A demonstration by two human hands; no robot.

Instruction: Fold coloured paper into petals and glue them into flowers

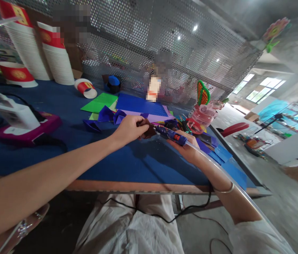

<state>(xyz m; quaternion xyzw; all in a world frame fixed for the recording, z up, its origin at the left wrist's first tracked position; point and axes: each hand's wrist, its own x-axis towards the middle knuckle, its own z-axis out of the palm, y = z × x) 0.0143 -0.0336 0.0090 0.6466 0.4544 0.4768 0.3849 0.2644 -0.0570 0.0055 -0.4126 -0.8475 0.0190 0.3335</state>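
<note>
A small brown piece (pixel 149 129), which looks folded, is held just above the middle of the bench (pixel 106 164). The left hand (pixel 131 130) pinches it between thumb and fingers. At its right side, the tip of a blue glue gun (pixel 170 135) points at the brown piece, very close to it; whether they touch is hard to tell. The right hand (pixel 188 150) is wrapped around the glue gun, and a long clear glue stick (pixel 224 173) runs from its back end along the right forearm.

Beside the left hand lie folded purple pieces (pixel 105 114). Behind them are a green sheet (pixel 99 103) and a blue sheet (pixel 138 104), the latter partly over lilac paper. Near the right hand, blue strips (pixel 223 153) spread along the bench's right edge, below a pink container (pixel 204 114).

On the left, a white plug (pixel 19 116) sits in a magenta power strip (pixel 50 122). Farther back stand two tall stacks of paper cups (pixel 57 63), with a single cup (pixel 86 88) tipped on its side just in front. A perforated metal panel (pixel 127 38) rises behind the bench.
</note>
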